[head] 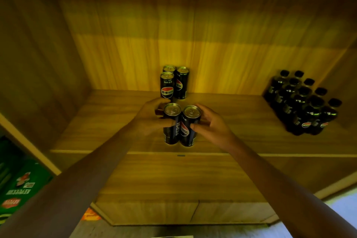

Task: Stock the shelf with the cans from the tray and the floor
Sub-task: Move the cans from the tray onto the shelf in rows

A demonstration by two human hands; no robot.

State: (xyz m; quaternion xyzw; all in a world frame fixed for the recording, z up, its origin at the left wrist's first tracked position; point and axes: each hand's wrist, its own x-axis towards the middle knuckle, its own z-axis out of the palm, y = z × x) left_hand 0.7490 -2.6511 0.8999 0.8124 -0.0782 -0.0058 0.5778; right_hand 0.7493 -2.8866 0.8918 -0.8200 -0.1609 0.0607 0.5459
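Wooden shelf (241,121), front edge: left hand (152,116) and right hand (210,123), fingers curled, each grip an upright black Pepsi can (172,127) (188,129), cans touching.

Black cans (179,125), red-blue logos; wood-grain shelf (241,121); green carton (17,185).

A wooden alcove (193,25) fills the view, its panelled back and side walls lit in warm yellow bands that darken toward the top. A block of dark bottles (303,102) stands at the right corner. Below the front edge is a plain wooden panel (173,179). Green printed cartons (17,183) sit at lower left, and grey floor (116,230) shows at the bottom.
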